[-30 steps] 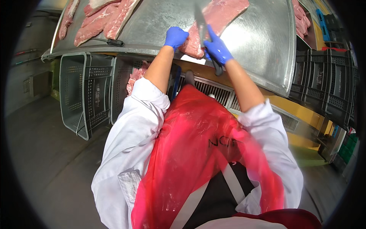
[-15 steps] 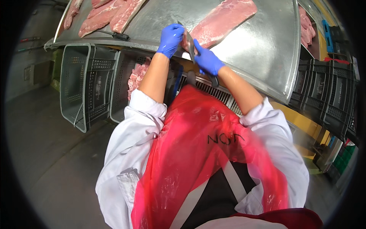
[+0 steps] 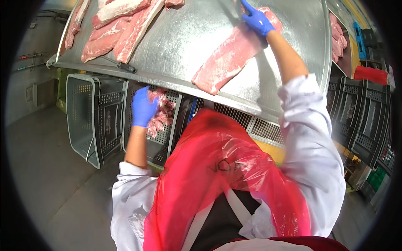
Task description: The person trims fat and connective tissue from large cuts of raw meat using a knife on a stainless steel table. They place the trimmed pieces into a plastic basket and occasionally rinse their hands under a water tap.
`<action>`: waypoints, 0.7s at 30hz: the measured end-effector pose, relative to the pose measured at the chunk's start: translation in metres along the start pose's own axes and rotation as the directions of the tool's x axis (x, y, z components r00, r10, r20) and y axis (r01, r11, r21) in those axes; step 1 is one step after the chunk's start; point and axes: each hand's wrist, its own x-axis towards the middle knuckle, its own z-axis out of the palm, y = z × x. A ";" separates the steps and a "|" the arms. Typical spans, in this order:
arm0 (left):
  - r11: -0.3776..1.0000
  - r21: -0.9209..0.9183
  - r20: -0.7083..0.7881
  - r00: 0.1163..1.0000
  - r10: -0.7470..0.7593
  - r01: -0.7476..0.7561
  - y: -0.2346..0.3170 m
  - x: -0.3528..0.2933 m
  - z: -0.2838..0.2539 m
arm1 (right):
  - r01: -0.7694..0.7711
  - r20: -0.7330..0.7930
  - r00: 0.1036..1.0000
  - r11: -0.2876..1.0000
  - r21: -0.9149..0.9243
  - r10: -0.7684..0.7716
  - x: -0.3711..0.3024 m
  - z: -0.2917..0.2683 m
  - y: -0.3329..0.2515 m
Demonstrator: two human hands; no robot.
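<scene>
My left hand (image 3: 144, 109), in a blue glove, hangs over a dark perforated crate (image 3: 161, 155) at the table's near edge. Its fingers look apart, somewhat blurred, beside pale pink meat trimmings (image 3: 161, 113) in that crate. My right hand (image 3: 257, 21), also blue-gloved, is at the far end of a long slab of pork loin (image 3: 230, 58) lying on the metal table (image 3: 180, 46). Its fingers are curled round a knife, which is mostly hidden; only a blurred streak shows beside the fingertips.
More pork loins (image 3: 125, 31) lie at the table's far left. A black-handled tool (image 3: 125, 67) rests near the left front edge. An upright grey crate (image 3: 90, 121) stands at left. Stacked black crates (image 3: 356, 108), a red bundle (image 3: 370, 75) and a meat bin (image 3: 338, 37) are at right.
My hands have moved apart: the left came down and left to the crate, the right went away and to the right with the knife. The loin's near end is no longer held by my left hand.
</scene>
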 end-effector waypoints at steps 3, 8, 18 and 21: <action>0.980 -0.129 0.059 0.985 0.162 -0.153 0.157 0.045 0.044 | 0.066 0.056 0.997 0.929 -0.364 -0.049 0.040 0.000 0.020; 0.870 0.053 0.225 0.855 0.467 -0.490 0.198 0.102 0.099 | -0.012 -0.055 0.998 0.903 -0.429 -0.013 -0.003 -0.030 0.062; 0.820 -0.566 0.053 0.989 0.141 -0.086 0.220 0.171 0.141 | -0.209 -0.335 0.846 0.835 0.509 0.415 -0.157 -0.010 0.063; 0.798 -0.555 0.145 0.917 0.372 -0.236 0.262 0.091 0.178 | -0.094 -0.195 0.970 0.964 0.249 0.145 -0.108 -0.022 0.046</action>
